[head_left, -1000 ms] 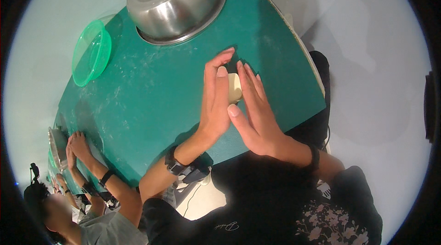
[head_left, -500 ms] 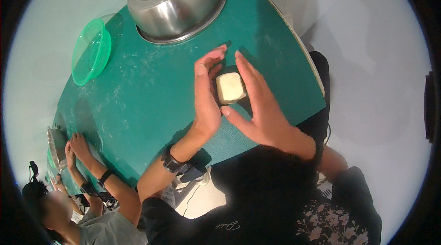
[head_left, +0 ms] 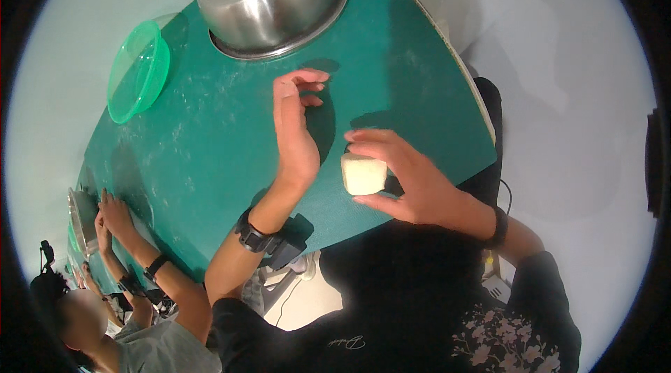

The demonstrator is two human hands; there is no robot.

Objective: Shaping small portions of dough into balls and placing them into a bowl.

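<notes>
A pale yellow block of dough [head_left: 364, 175] with rounded corners is near the front of the green table. My right hand [head_left: 419, 181] grips it, thumb on the near side and fingers on the far side. To the left of the block, apart from it, my left hand [head_left: 295, 137] stands on its edge over the table. It is empty, with its fingers bent at the tips and slightly apart.
An upturned steel basin [head_left: 276, 13] sits on the green table [head_left: 231, 142] at the back. Left of it lies a green plastic basket [head_left: 140, 76]. At far left, a co-worker's hands [head_left: 112, 218] are beside a metal bowl [head_left: 82, 223].
My hands have parted from around the dough. The right hand has brought the block nearer to me and slightly right, while the left hand has shifted left.
</notes>
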